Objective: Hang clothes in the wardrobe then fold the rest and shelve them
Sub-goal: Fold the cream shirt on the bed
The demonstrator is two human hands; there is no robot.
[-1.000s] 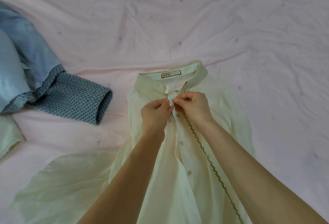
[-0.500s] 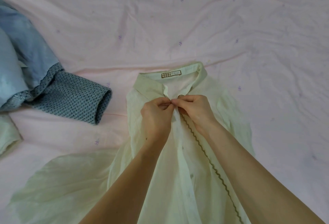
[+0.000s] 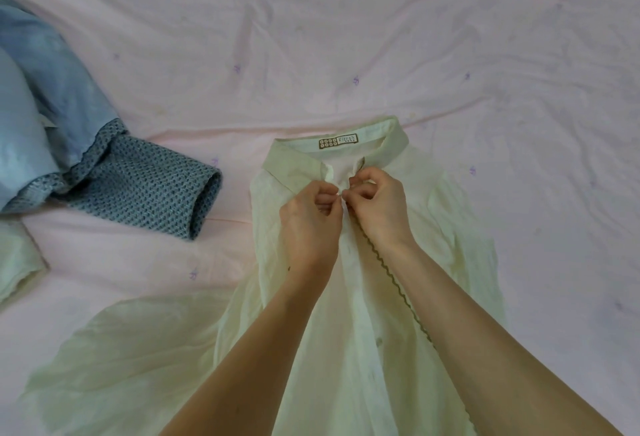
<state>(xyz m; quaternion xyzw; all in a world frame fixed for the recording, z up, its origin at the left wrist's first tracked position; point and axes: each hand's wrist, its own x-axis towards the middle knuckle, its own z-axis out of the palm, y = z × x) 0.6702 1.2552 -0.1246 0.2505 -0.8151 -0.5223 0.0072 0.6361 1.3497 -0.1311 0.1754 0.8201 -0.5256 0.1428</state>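
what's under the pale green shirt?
The pink bedsheet shows all round the pale green shirt, which lies flat on it. Both hands, left hand and right hand, pinch its placket. Anything beneath the fabric is covered.

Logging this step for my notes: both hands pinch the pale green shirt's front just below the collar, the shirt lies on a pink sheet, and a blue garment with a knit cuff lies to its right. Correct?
One slip: the blue garment with the knit cuff lies to the left of the shirt, as the head view shows. The rest holds: left hand and right hand pinch the front below the collar, on the pink sheet.

Shirt (image 3: pixel 450 227) thin matt cloth; blue cuff (image 3: pixel 156 196) coarse knit; sheet (image 3: pixel 346 37) wrinkled
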